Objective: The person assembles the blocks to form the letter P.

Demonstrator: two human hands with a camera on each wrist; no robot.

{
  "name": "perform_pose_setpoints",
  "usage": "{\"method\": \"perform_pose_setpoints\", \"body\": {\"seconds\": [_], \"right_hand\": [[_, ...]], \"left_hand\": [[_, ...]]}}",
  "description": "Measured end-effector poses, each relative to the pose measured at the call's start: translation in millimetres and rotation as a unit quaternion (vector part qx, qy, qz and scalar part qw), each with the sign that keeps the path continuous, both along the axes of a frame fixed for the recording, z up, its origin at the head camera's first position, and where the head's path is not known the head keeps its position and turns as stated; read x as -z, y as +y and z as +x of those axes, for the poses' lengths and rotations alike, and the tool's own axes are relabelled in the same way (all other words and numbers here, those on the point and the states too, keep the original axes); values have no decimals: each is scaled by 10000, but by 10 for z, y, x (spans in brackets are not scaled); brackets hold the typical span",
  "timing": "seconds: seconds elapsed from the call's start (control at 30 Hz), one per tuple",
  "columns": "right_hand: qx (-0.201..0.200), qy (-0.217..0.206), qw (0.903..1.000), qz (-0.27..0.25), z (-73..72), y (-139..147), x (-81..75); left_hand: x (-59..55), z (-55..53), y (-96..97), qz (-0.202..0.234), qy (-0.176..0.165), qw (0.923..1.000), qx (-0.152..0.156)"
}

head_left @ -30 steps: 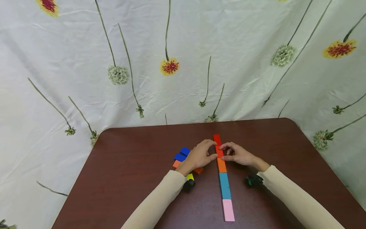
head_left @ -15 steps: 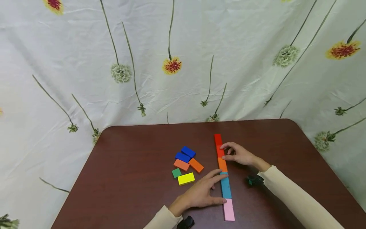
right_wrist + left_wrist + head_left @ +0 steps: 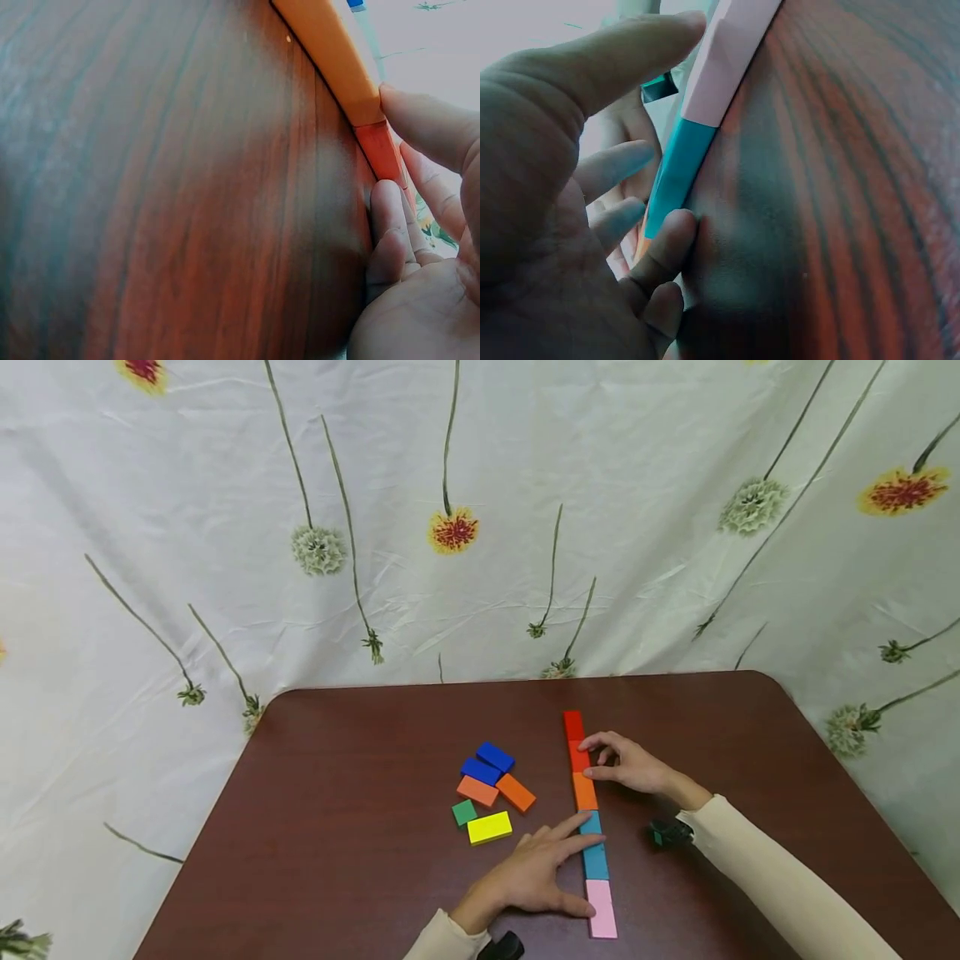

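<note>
A straight row of flat blocks runs away from me: a pink block point(image 3: 604, 923), a teal-blue block point(image 3: 596, 863), an orange block point(image 3: 584, 793), a red-orange block point(image 3: 577, 760) and a red block point(image 3: 573, 723) at the far end. From the left, my left hand point(image 3: 528, 872) spreads its fingers over the teal-blue block, its thumb at the pink block point(image 3: 727, 64). My right hand point(image 3: 633, 766) rests at the row's right side, fingers loosely bent. Its thumb touches the orange block point(image 3: 330, 56) near the joint with the red-orange block point(image 3: 380, 152); its index fingertip is at the red-orange one.
Left of the row lie loose blocks: two blue blocks point(image 3: 496, 757), an orange block point(image 3: 516, 792), a salmon block point(image 3: 477, 791), a green block point(image 3: 464, 812) and a yellow block point(image 3: 490, 828). Behind the brown table point(image 3: 322, 793) hangs a flowered white cloth point(image 3: 495, 602).
My left hand has come from the red-orange block toward me, down to the teal-blue and pink blocks, uncovering the loose blocks. The right hand stays at the row.
</note>
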State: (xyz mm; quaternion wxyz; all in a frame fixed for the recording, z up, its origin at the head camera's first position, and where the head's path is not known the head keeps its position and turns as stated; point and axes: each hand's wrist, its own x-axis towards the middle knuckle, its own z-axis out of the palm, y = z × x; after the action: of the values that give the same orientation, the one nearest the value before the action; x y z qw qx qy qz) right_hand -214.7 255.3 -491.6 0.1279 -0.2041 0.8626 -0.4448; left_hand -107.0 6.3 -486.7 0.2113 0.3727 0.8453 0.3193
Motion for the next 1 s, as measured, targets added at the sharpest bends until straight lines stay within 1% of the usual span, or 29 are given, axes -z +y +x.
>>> {"method": "perform_pose_setpoints", "body": {"seconds": [0.1, 0.23, 0.33, 0.43, 0.53, 0.63, 0.77, 0.87, 1.0], "right_hand": [[16, -37, 10000, -3, -12, -12, -13], [63, -22, 10000, -4, -28, -14, -30], [92, 63, 9999, -61, -36, -18, -43], [95, 230, 9997, -69, -58, -35, -70], [23, 364, 9993, -64, -107, -91, -145], [-253, 395, 9989, -65, -197, -203, -270], [-704, 209, 9972, 154, -347, -384, -409], [-1050, -89, 9937, 375, -446, -526, -462], [-1571, -333, 9850, 630, -562, -722, -478]], "left_hand": [[17, 13, 11, -58, 159, 9998, -45], [15, 19, 18, -72, 356, 9993, -24], [11, 20, 21, -91, 372, 9992, -67], [17, 34, 28, -117, 349, 9991, -206], [27, 55, 37, -137, 379, 9987, -316], [33, 70, 40, -139, 424, 9984, -340], [30, 78, 39, -103, 480, 9983, -315], [21, 79, 35, -76, 456, 9985, -297], [13, 76, 28, -44, 403, 9988, -289]]}}
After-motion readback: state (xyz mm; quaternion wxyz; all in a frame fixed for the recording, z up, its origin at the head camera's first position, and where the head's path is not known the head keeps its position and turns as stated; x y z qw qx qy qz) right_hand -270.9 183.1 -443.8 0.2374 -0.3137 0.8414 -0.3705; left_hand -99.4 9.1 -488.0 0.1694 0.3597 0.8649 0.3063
